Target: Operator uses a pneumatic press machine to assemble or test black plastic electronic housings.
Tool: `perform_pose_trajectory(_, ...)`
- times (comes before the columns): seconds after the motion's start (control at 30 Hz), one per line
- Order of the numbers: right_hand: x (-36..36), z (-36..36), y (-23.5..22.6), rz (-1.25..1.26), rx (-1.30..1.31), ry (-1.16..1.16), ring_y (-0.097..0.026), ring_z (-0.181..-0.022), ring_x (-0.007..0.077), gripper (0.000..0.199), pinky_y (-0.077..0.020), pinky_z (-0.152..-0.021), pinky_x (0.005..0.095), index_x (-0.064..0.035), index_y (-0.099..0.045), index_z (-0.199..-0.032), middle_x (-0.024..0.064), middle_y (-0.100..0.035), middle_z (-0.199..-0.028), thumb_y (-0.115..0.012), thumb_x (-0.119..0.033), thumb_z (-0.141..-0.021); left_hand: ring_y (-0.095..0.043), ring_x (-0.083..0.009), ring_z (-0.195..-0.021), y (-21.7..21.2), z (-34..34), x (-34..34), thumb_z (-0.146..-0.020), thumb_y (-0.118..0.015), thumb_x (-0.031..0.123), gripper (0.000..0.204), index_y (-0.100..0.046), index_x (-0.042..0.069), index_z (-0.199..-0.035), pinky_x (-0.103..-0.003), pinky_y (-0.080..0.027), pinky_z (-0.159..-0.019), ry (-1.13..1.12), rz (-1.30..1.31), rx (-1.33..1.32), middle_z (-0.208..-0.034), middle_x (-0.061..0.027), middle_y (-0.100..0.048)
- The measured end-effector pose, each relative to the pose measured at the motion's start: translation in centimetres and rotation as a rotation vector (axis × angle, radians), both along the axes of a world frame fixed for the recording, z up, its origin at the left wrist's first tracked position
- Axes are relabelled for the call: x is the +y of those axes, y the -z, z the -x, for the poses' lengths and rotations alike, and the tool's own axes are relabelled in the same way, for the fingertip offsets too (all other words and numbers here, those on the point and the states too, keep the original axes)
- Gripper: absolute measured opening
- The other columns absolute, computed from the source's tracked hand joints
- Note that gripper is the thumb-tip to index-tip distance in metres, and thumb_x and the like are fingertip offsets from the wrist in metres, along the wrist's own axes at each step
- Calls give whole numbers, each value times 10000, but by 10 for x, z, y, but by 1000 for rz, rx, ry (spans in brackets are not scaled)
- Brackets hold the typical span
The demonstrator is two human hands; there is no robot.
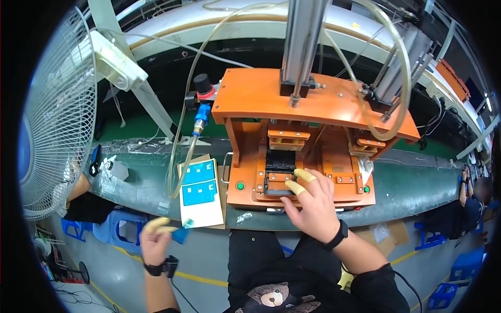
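Note:
My left hand (155, 241), with yellow finger cots on, pinches a small blue film piece (180, 234) between its fingertips, beyond the bench's front edge. It is slightly blurred. My right hand (315, 203), also with yellow cots, reaches over the orange press (245, 195). Its fingers are apart, the tips resting at the right side of a black plastic part (281, 160) that sits in the press fixture. Whether those fingertips touch the part or only the fixture is hard to tell. The raised press head (288, 140) hangs just behind the part.
A white sheet with blue film pieces (198, 182) lies left of the press, near an air regulator (202, 94) and a looping hose. Green buttons (240, 186) mark the press's front. A fan (57, 115) stands at far left. A person (464, 208) sits far right.

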State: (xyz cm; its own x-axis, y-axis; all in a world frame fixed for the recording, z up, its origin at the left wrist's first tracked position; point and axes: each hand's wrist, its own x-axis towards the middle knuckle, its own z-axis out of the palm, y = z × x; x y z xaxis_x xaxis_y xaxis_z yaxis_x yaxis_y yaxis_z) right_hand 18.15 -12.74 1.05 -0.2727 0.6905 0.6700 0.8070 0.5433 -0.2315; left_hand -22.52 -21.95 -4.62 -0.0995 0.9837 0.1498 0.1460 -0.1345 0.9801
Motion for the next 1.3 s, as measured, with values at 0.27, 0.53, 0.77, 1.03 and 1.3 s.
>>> perform_pose_trajectory(0.27, 11, -30, -25, 17, 87, -225, -624, -894, 312, 203, -503, -808, 387, -21, -664, -968, 130, -643, -954, -700, 3, -769, -677, -143, -975, -24, -138, 97, -934, -596, -9, 308, -562, -21, -1239, -260, -532, -876, 517, 97, -106, -1110, -140, -694)
perform_pose_trajectory(0.53, -93, -205, -6, 219, 1272, -109, -657, -756, 204, 201, -535, -722, 304, 41, -632, -1103, 99, -680, -989, -625, -70, -935, -528, -209, -1228, -35, -198, 202, -902, -632, 22, 372, -564, -7, -1266, -319, -421, -1033, 582, -131, 409, -1330, -127, -535)
perform_pose_trajectory(0.77, -122, -351, 148, 14, 2039, 54, -632, -1069, 197, 274, -505, -925, 359, -63, -620, -1112, 77, -677, -1093, -562, -304, -996, -636, -288, -1082, -36, -232, 243, -869, -656, 87, 321, -620, 9, -1179, -355, -494, -945, 435, -70, 578, -1130, -142, -684)
perform_pose_trajectory(1.03, 26, -402, 242, 110, 2220, 230, -604, -1126, 284, 328, -489, -1015, 418, 4, -549, -1159, 166, -644, -1132, -492, -291, -1028, -533, -250, -1234, 22, -210, 297, -913, -616, 53, 523, -382, 71, -1380, -336, -465, -1016, 443, -18, 453, -1363, -109, -529)
perform_pose_trajectory(1.3, 134, -345, 167, 902, 1660, 285, -664, -616, 192, 315, -476, -454, 228, -17, -567, -1103, 145, -696, -911, -488, -308, -1015, -548, -249, -1208, 14, -207, 297, -918, -615, 76, 481, -419, 77, -1357, -344, -474, -999, 388, -17, 444, -1337, -111, -547)
